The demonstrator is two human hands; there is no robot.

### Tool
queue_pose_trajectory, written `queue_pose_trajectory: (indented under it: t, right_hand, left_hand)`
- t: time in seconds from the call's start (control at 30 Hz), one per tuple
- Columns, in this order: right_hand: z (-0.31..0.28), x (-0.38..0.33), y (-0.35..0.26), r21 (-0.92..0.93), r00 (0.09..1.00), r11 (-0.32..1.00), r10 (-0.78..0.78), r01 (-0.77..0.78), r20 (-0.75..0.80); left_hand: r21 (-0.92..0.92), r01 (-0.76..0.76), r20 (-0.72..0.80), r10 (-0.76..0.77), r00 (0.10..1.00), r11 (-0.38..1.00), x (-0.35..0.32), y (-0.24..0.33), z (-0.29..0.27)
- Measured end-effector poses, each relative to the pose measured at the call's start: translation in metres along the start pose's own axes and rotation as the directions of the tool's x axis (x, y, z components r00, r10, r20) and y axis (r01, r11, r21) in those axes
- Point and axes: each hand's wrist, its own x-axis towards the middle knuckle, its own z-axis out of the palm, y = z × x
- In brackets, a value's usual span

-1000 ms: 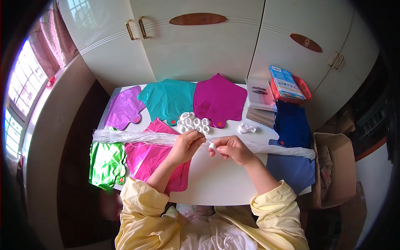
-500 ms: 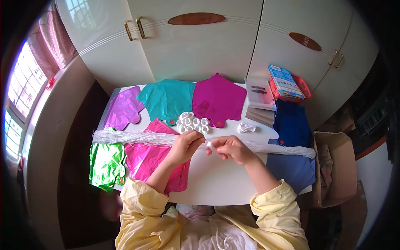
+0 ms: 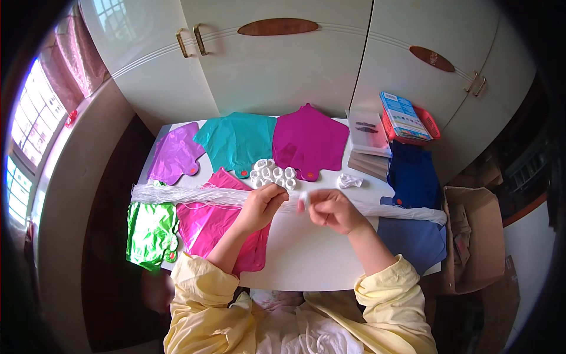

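My right hand [image 3: 335, 211] has its fingers closed on a small white roll [image 3: 303, 202], smeared by motion at the fingertips. My left hand [image 3: 263, 206] is closed in a pinch just to the left; what it holds, perhaps a thin white strand, is too small to make out. Both hands are over a long bundle of white strings [image 3: 389, 210] that runs across the table. Beyond my left hand lies a cluster of small white rolls [image 3: 273, 174]. A crumpled white piece [image 3: 349, 180] lies beyond my right hand.
Flat foil balloons surround the work: light purple [image 3: 175, 154], teal [image 3: 239, 141], magenta [image 3: 311, 141], pink [image 3: 250, 251], green [image 3: 150, 233], navy [image 3: 414, 174] and blue [image 3: 411, 242]. Clear boxes [image 3: 368, 135] and a red basket [image 3: 429, 121] stand back right. A cardboard box [image 3: 480, 236] adjoins the table's right edge.
My right hand has drawn a little to the right with the white roll, widening the gap between the hands. My left hand has stayed almost still.
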Motion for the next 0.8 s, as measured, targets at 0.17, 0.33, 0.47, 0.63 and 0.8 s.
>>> queue_pose_trajectory:
  t: [0.17, 0.33, 0.47, 0.63, 0.8]
  right_hand:
    - [0.002, 0.005, 0.002, -0.083, 0.946, 0.996, -0.061, 0.036, -0.319]
    - [-0.009, 0.008, 0.028, -0.426, 0.982, 0.894, 0.068, -0.137, -0.174]
    - [-0.001, 0.000, 0.010, -0.052, 0.990, 0.992, 0.112, -0.117, -0.089]
    - [0.014, 0.003, -0.004, 0.206, 0.960, 0.963, -0.119, 0.174, -0.254]
    - [0.001, 0.007, 0.012, -0.333, 0.915, 0.916, 0.080, -0.224, -0.395]
  left_hand:
    - [0.028, -0.114, 0.119, 0.110, 0.987, 0.993, -0.003, 0.003, 0.006]
    - [0.030, -0.026, -0.006, 0.026, 1.000, 0.999, -0.002, 0.003, 0.000]
    - [0.040, -0.036, -0.042, 0.037, 0.998, 0.999, -0.001, -0.005, 0.002]
    - [0.144, -0.094, 0.102, 0.080, 0.992, 0.985, -0.001, 0.000, 0.011]
    - [0.123, -0.192, 0.051, 0.187, 0.981, 0.974, 0.000, 0.011, 0.008]
